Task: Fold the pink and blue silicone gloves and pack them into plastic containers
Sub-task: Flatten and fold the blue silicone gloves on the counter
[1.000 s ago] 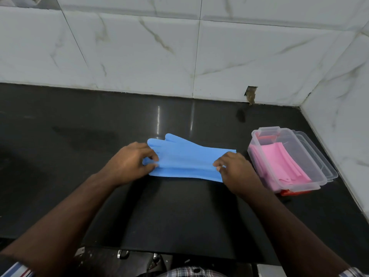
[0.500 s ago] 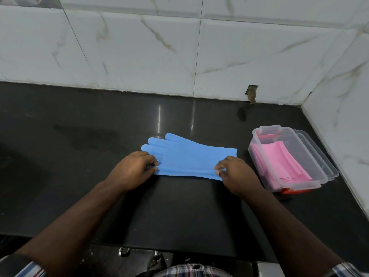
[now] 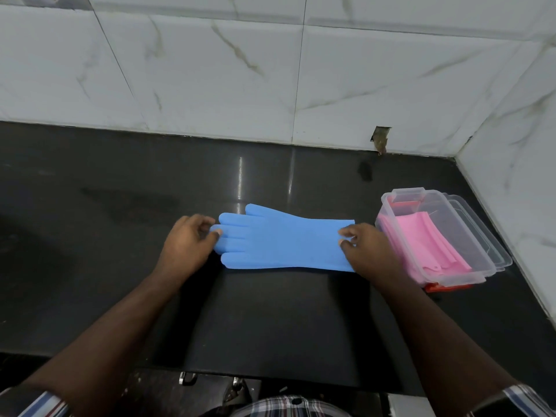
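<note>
A blue silicone glove (image 3: 282,240) lies flat on the black counter, fingers pointing left and cuff to the right. My left hand (image 3: 188,245) pinches the tips of the glove's fingers. At the other end, my right hand (image 3: 368,249) grips the cuff edge. To the right stands a clear plastic container (image 3: 478,273) with folded pink gloves (image 3: 427,239) inside. A second clear container (image 3: 496,251) sits right behind it, touching or nested with it, and something red shows beneath.
The black counter (image 3: 120,236) runs to a white marble-tiled wall at the back and on the right. A small hole (image 3: 380,139) breaks the back wall's base. The counter's front edge is near my body, with metal hooks below.
The glove was folded narrow lengthwise, its near edge held up. Now it lies spread flat and wider, and both hands have shifted to its two ends.
</note>
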`<action>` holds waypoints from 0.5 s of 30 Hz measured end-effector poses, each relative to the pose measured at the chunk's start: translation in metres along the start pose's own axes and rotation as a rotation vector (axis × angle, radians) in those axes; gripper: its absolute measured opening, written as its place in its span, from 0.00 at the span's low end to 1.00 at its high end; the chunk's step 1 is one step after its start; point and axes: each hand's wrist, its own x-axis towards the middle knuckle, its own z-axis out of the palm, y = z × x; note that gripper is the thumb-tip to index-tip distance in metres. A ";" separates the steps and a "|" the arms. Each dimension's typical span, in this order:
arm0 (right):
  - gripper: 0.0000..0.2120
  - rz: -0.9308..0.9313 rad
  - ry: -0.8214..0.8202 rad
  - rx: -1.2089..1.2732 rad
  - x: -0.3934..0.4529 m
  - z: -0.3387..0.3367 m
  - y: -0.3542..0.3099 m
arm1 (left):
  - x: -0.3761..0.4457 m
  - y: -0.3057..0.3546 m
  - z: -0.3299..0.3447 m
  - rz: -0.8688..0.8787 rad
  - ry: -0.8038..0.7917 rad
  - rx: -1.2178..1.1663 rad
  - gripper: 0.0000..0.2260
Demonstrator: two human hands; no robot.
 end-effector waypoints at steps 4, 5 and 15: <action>0.20 0.055 0.000 -0.108 0.029 -0.003 0.004 | 0.010 -0.007 0.002 -0.262 -0.072 -0.082 0.09; 0.21 0.052 -0.018 -0.138 0.034 -0.002 0.004 | 0.011 -0.009 0.003 -0.287 -0.082 -0.106 0.08; 0.06 -0.129 0.193 -0.213 0.043 0.003 0.000 | 0.007 -0.010 0.007 -0.401 -0.062 -0.463 0.05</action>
